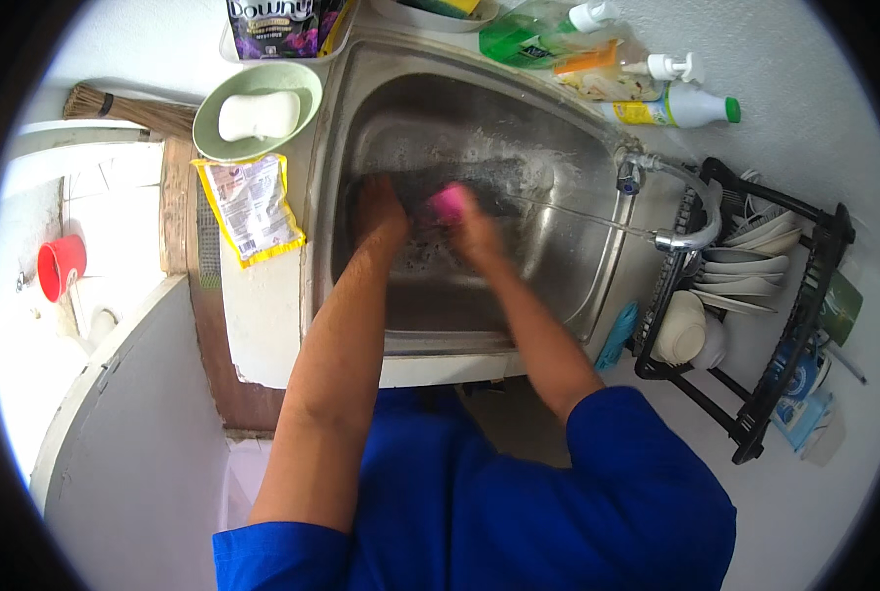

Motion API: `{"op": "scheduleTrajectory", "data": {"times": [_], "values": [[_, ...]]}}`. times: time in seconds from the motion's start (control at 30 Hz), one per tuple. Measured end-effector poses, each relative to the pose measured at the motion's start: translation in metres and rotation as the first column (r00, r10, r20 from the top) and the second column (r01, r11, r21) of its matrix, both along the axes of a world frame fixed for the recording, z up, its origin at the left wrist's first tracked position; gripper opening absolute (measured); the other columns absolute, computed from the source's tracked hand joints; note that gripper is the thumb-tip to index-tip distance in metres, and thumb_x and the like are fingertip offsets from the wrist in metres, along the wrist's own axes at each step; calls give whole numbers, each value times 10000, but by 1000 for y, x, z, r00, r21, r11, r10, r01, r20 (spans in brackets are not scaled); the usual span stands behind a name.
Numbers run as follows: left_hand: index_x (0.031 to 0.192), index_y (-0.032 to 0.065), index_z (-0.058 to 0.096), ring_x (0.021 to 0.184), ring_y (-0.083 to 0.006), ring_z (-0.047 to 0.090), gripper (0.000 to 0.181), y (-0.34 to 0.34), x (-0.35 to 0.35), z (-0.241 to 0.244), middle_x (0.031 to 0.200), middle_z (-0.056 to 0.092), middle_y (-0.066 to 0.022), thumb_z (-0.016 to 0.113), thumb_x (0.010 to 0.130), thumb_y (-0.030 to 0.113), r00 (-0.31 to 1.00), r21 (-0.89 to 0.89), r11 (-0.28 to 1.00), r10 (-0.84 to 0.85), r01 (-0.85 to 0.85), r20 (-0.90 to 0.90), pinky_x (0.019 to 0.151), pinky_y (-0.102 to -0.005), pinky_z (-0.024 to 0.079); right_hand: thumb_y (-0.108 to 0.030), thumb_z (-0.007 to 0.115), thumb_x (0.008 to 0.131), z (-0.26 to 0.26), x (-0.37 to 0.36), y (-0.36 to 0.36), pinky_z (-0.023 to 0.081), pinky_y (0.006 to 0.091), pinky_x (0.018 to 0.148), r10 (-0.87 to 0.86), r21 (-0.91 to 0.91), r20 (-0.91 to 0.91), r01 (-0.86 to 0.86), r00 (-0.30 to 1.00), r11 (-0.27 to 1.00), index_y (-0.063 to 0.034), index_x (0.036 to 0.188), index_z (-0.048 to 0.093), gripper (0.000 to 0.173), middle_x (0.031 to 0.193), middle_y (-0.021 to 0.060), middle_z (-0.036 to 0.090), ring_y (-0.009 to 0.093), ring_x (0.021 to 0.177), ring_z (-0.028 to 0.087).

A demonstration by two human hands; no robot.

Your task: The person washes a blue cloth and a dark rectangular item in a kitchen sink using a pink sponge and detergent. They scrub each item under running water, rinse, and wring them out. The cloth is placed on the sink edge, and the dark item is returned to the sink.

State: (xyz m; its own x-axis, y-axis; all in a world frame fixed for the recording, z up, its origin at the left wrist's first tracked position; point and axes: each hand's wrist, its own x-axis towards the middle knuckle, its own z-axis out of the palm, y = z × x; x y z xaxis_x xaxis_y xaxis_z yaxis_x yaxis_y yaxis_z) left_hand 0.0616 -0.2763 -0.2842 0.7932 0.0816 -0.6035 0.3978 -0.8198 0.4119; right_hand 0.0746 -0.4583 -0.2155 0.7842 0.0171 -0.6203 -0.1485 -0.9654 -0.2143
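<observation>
Both hands are down inside a stainless steel sink (pixel 447 314). My right hand (pixel 477 233) grips a small pink object (pixel 448 203), perhaps a scrub brush or sponge; motion blurs it. To its left, my left hand (pixel 381 210) reaches down onto a dark wet item (pixel 484 173), possibly cloth, against the sink floor. Its fingers are in shadow, so their grip is unclear. A thin stream of water (pixel 580 212) runs from the curved faucet (pixel 687 240) into the sink, and whitish suds show near the dark item.
Left of the sink stand a green bowl with white soap (pixel 259 116) and a yellow-edged packet (pixel 251 207). Bottles (pixel 536 44) line the back edge. A black dish rack (pixel 750 414) with plates and bowls (pixel 680 329) is at right, beside a blue item (pixel 618 336).
</observation>
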Motion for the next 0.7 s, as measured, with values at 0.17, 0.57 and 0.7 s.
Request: {"op": "scheduleTrajectory", "data": {"times": [0.17, 0.57, 0.7], "values": [[1528, 31, 377, 1486, -371, 365, 660, -2, 6, 8, 1581, 393, -220, 632, 932, 155, 996, 18, 996, 89, -88, -19, 1223, -454, 345, -127, 648, 952, -10, 27, -99, 549, 493, 902, -240, 188, 334, 185, 912, 965, -156, 1481, 431, 572, 1166, 197, 725, 348, 1034, 722], [1444, 28, 439, 1466, -367, 379, 764, 20, 13, 29, 1529, 423, -204, 830, 811, 200, 995, -15, 995, 101, -101, -29, 1203, -450, 369, -187, 693, 937, 7, 24, 11, 538, 527, 897, -151, 296, 262, 70, 953, 953, -231, 1494, 477, 599, 1167, 229, 718, 452, 1050, 689], [1439, 14, 441, 1470, -357, 376, 757, 15, 15, 40, 1527, 426, -206, 827, 818, 206, 989, -64, 994, 84, -92, -122, 1207, -447, 357, -201, 716, 948, 7, 12, 46, 522, 507, 971, -67, 250, 135, 31, 989, 968, -230, 1495, 483, 595, 1272, 209, 688, 423, 1182, 658]]}}
